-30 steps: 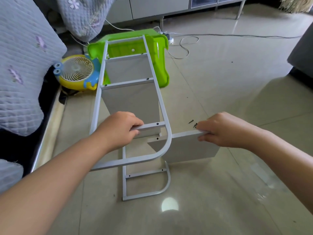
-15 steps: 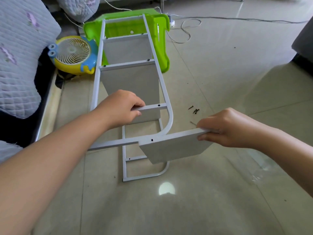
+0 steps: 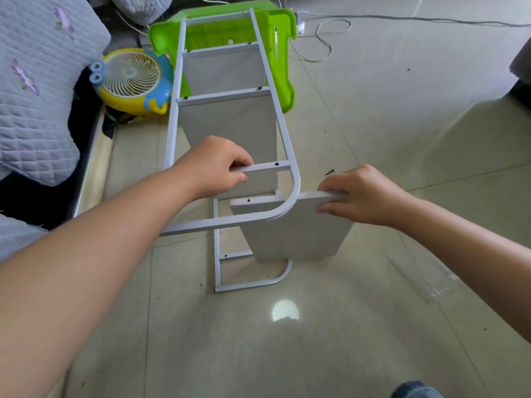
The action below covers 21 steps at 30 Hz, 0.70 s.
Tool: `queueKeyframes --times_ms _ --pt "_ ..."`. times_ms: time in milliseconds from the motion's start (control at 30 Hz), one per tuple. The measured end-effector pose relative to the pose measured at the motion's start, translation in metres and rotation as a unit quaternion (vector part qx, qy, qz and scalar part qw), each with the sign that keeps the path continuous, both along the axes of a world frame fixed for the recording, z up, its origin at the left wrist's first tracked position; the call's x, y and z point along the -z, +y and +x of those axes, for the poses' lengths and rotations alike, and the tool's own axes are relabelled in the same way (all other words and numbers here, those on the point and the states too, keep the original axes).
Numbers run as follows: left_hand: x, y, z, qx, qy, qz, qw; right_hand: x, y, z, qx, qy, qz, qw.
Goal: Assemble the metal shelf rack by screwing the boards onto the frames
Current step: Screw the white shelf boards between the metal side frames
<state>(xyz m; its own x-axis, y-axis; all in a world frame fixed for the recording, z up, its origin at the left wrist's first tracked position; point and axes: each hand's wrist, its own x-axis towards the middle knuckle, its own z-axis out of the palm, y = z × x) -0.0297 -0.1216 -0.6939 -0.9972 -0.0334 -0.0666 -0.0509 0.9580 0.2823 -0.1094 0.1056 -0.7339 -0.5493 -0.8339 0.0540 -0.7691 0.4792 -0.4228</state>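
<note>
Seen from the head camera, the rack lies on its side on the floor [image 3: 359, 326]. Its upper frame [image 3: 283, 130] runs away from the viewer, with two boards already hanging under it: the far board [image 3: 227, 68] and the middle board [image 3: 230, 124]. A lower frame [image 3: 218, 254] rests flat on the tiles beneath.

The left hand [image 3: 214, 168] grips a crossbar [image 3: 264, 167] of the upper frame, fingers curled round it from above; a dark screw hole shows on the bar just to the right of the fingertips.

The right hand [image 3: 365, 195] pinches the top edge of a loose board [image 3: 296, 237], thumb on the near face and fingers curled over the edge. That board hangs below and to the left of the hand, upright, its left end passing under the frame's curved corner, with its bottom edge near the lower frame's curved end. A hole shows in the board's top edge, at the left end.

A few dark screws [image 3: 330, 171] lie on the floor just beyond the right hand.

Further off, a green stool [image 3: 283, 61] lies tipped behind the rack, a yellow fan [image 3: 132, 79] sits left of it, and a quilt [image 3: 37, 81] fills the left edge.
</note>
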Motion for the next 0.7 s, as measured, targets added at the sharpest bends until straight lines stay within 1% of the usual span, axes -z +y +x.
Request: queueKeyframes --times_ms 100,200,267,333,400,500,567,700 --pt "0.000 0.000 0.000 -0.006 -0.006 0.006 1.000 0.002 0.006 -0.005 0.007 -0.053 -0.016 0.998" --pt "0.000 0.001 -0.001 -0.019 -0.016 0.017 1.000 -0.002 0.009 -0.013 0.014 -0.117 0.017 0.993" --pt "-0.002 0.002 0.000 -0.033 -0.029 0.045 0.998 -0.004 0.010 -0.016 0.010 -0.138 0.049 0.989" --pt "-0.003 0.004 0.003 -0.038 -0.058 0.074 0.995 -0.003 0.013 -0.017 0.011 -0.145 0.048 0.988" --pt "-0.004 0.006 0.004 -0.024 -0.082 0.068 0.994 0.000 0.015 -0.018 0.004 -0.122 0.049 0.991" --pt "-0.005 0.008 0.004 -0.030 -0.097 0.085 0.991 -0.002 0.013 -0.020 -0.021 -0.039 0.149 0.988" --pt "-0.005 0.008 0.004 -0.028 -0.102 0.084 0.991 -0.005 0.008 -0.021 -0.014 -0.026 0.180 0.983" --pt "-0.005 0.007 0.002 -0.022 -0.112 0.068 0.991 -0.005 -0.008 -0.017 -0.001 -0.034 0.136 0.990"
